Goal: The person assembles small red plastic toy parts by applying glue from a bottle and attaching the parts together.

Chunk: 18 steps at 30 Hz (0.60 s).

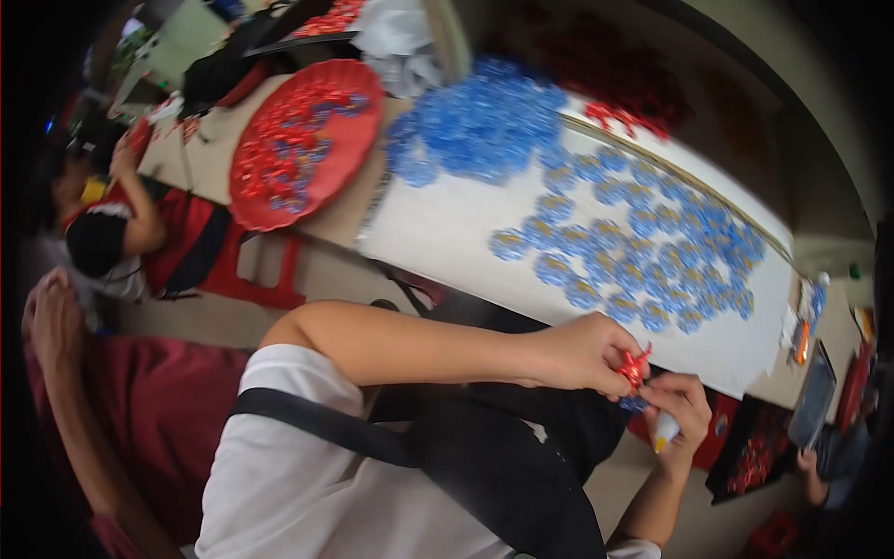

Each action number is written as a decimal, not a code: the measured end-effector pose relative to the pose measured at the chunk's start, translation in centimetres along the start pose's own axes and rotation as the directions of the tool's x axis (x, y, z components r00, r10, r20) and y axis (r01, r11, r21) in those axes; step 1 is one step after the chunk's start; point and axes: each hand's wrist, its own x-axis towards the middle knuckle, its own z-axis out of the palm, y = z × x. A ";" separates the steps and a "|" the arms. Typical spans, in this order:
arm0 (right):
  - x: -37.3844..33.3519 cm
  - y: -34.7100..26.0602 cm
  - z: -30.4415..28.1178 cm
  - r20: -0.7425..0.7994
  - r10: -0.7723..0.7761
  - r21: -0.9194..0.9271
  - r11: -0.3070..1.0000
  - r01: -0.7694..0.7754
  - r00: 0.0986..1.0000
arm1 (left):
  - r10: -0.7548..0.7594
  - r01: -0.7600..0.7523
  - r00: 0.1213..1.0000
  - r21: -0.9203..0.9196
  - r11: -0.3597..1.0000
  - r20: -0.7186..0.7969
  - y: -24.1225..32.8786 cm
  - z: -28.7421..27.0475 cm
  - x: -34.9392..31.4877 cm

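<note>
My left hand (591,356), its arm stretched across my body, pinches a small shiny red figure (633,366). Just beneath the figure is a small blue piece (633,404), and whether the two are joined I cannot tell. My right hand (682,406) is closed beside it, fingertips at the blue piece. A white tube with a yellow tip (666,430) is tucked in that same hand, tip pointing down. Both hands are close together at the front edge of the white-topped table (438,233).
Many clear-blue discs with yellowish centres (643,247) are spread over the table, beside a heap of blue pieces (489,121). Left of it stands a red scalloped tray (358,140) of red and blue pieces. Other people sit at left, one in a maroon shirt (168,401); a dark tray (745,456) is at right.
</note>
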 end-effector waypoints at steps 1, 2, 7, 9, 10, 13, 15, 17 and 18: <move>0.1 -0.1 0.1 -0.015 -0.001 -0.003 1.000 0.001 1.000 | 0.001 -0.001 1.000 -0.011 1.000 -0.024 0.1 0.1 0.0; 0.3 -0.2 0.3 -0.007 -0.010 0.004 1.000 0.010 1.000 | 0.014 -0.014 0.998 0.006 1.000 -0.065 0.1 0.1 -0.4; 1.5 -0.2 0.9 0.043 -0.057 0.065 0.996 0.054 0.997 | 0.032 -0.031 0.997 0.008 0.999 -0.077 0.0 -0.2 -1.1; 1.7 -0.3 0.8 0.038 -0.072 0.040 0.997 0.071 0.997 | 0.011 -0.010 0.996 0.013 1.000 -0.084 0.5 -0.2 -1.5; 1.8 -0.5 0.8 0.051 -0.081 0.029 0.996 0.080 0.995 | 0.015 -0.013 0.998 0.031 0.999 -0.063 0.6 -0.3 -1.6; 2.4 -0.5 0.8 0.013 -0.087 0.004 0.996 0.087 0.996 | 0.089 -0.085 0.995 0.106 0.991 -0.037 1.2 -0.8 -1.5; 2.2 -0.6 0.6 0.008 -0.055 -0.027 0.998 0.056 0.998 | 0.178 -0.175 0.984 0.120 0.977 -0.014 1.4 -0.9 -1.0; 2.1 -1.0 0.8 -0.097 -0.079 -0.067 0.995 0.073 0.992 | 0.272 -0.267 0.962 0.134 0.954 -0.019 2.1 -0.8 -0.7; 2.1 -1.2 0.8 -0.207 -0.083 -0.114 0.992 0.061 0.975 | 0.358 -0.344 0.933 0.210 0.915 -0.035 2.7 -0.7 -0.6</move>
